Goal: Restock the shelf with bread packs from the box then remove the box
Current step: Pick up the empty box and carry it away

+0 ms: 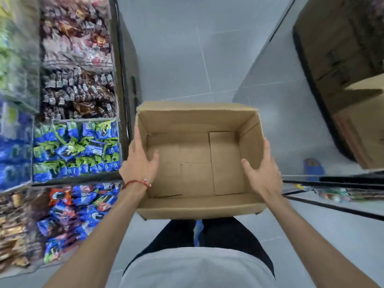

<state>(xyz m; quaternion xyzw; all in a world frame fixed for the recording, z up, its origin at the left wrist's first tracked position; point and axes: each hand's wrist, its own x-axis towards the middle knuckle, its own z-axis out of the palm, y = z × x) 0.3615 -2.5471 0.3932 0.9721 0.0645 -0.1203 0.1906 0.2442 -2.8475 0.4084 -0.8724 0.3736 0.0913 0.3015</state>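
An open brown cardboard box (195, 163) is held in front of my waist, above the floor, and nothing lies inside it. My left hand (140, 161) grips its left wall, thumb inside the box and fingers outside. My right hand (261, 169) grips the right wall the same way, thumb inside. No bread pack shows in the box. On the left stands the shelf (76, 125) with clear bins of wrapped packs.
The shelf bins on the left hold blue and green packets (76, 150), dark brown packets (79, 92) and blue and red ones (72, 206). More cardboard boxes (340, 59) are stacked at the right. A grey tiled aisle floor (187, 59) runs ahead between them.
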